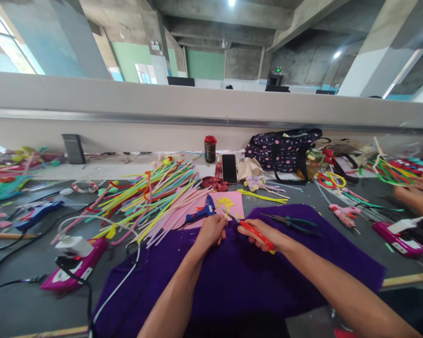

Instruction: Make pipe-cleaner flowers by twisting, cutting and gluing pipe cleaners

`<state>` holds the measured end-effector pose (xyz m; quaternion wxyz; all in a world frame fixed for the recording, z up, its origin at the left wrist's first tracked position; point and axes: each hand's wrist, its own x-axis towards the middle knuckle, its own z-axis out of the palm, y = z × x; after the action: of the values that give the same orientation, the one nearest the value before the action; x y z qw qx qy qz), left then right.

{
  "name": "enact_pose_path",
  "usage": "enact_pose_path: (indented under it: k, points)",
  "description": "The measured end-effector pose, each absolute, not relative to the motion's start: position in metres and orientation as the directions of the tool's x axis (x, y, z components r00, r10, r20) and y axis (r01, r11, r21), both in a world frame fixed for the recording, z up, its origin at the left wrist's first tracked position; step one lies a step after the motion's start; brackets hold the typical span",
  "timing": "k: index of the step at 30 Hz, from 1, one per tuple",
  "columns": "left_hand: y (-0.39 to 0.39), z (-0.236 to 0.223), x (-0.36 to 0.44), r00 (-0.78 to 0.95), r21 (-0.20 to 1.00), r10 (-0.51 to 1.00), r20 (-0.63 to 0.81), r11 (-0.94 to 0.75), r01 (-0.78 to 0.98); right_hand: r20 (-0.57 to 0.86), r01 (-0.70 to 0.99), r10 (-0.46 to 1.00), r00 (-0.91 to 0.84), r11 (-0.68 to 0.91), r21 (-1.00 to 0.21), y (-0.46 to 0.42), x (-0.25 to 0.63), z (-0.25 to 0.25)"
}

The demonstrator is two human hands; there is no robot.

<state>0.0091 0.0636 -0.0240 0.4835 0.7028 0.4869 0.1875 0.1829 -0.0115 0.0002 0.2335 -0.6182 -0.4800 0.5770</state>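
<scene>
My left hand is closed in a pinch, with a short yellow strip, apparently pipe cleaner, at its fingertips. In my right hand is a pair of pliers with red and yellow handles. Their thin metal tip points left and lies close to the yellow strip; whether it touches cannot be made out. Just beyond both hands, small yellow pieces lie on a pink sheet. A blue glue gun rests beside my left hand. Green-handled long-nose pliers lie on the purple cloth to the right.
Bundled colourful pipe cleaners spread at left. Magenta power strips with cables stand at both sides. A phone, a bottle and a dotted bag sit at the back. Another person's hand is at far right.
</scene>
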Motion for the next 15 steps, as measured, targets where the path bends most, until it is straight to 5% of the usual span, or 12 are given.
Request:
enact_pose_path:
  k: [7, 15]
  points:
    - [0.062, -0.025, 0.011, 0.466, 0.846, 0.846, -0.258, -0.035, 0.532, -0.5, 0.275, 0.853, -0.149, -0.45, -0.85, -0.006, 0.183, 0.004]
    - [0.065, -0.017, 0.008, 0.431, 0.956, 0.876, -0.218, 0.103, 0.276, -0.447, 0.192, 0.89, -0.089, -0.425, -0.885, -0.027, 0.185, 0.004]
